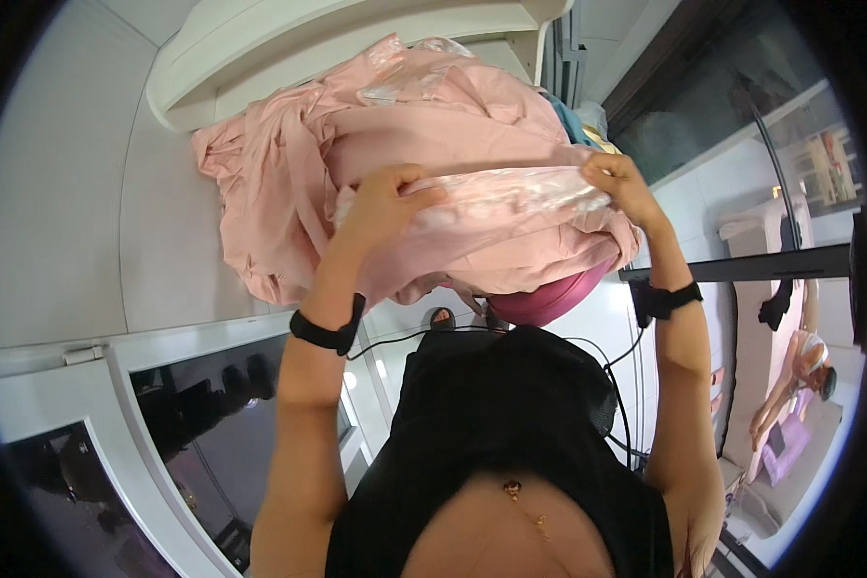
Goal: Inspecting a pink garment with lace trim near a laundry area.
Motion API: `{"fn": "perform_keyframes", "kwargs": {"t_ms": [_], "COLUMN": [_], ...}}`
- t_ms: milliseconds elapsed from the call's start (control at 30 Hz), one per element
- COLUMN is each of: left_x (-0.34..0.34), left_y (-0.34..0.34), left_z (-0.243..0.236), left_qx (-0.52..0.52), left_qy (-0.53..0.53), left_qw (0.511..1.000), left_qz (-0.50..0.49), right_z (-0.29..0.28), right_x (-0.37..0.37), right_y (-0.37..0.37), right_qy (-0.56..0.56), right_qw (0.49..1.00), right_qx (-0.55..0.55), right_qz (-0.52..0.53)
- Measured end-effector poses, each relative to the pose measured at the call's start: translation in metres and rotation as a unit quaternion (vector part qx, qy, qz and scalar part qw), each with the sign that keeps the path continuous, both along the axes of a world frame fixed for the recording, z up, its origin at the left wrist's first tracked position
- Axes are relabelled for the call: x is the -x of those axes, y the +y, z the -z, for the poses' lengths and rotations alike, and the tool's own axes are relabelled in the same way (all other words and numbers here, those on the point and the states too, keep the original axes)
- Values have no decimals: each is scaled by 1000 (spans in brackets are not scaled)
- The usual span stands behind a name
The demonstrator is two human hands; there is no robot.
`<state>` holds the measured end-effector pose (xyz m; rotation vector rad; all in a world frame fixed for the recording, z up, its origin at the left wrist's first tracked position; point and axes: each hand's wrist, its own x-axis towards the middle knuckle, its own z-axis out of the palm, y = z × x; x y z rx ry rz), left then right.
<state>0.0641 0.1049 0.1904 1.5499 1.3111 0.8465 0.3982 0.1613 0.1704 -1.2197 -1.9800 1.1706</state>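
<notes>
A large pink cloth [424, 135] lies heaped in front of me, with loose folds hanging down on the left. Along its near part runs a shiny, pale patterned band [506, 193], stretched between my two hands. My left hand [387, 197] is closed on the left end of the band, thumb pointing right. At the band's right end, my right hand [623, 186] pinches the edge between thumb and fingers. More shiny pale patches [409, 82] show on the far side of the heap. A smooth magenta rounded thing [554, 297] sticks out below the cloth.
A cream-coloured piece of furniture [260, 43] stands behind the heap. Teal cloth [570, 120] lies at its right. A dark bar [742, 265] crosses the right side. Beyond it, another person [804, 371] bends over purple cloth [788, 448]. Glass-panelled white doors [116, 385] stand at left.
</notes>
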Motion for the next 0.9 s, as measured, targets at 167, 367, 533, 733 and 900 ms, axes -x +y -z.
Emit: {"fn": "perform_keyframes", "kwargs": {"t_ms": [167, 367, 533, 733, 900], "left_x": [55, 88, 116, 148, 188], "left_y": [0, 1, 2, -6, -7], "left_z": [-7, -22, -21, -25, -9], "left_qx": [-10, 13, 8, -29, 0], "left_qy": [25, 103, 97, 137, 104], "left_qw": [1000, 995, 995, 986, 983], "left_qz": [16, 3, -17, -93, -153], "right_z": [-14, -5, -7, 10, 16], "right_x": [-22, -46, -51, -60, -62], "right_y": [-6, 4, 9, 16, 24], "right_qy": [60, 84, 92, 124, 114], "right_qw": [990, 984, 983, 975, 969], "right_qx": [111, 58, 53, 52, 6], "right_qz": [70, 144, 152, 179, 219]}}
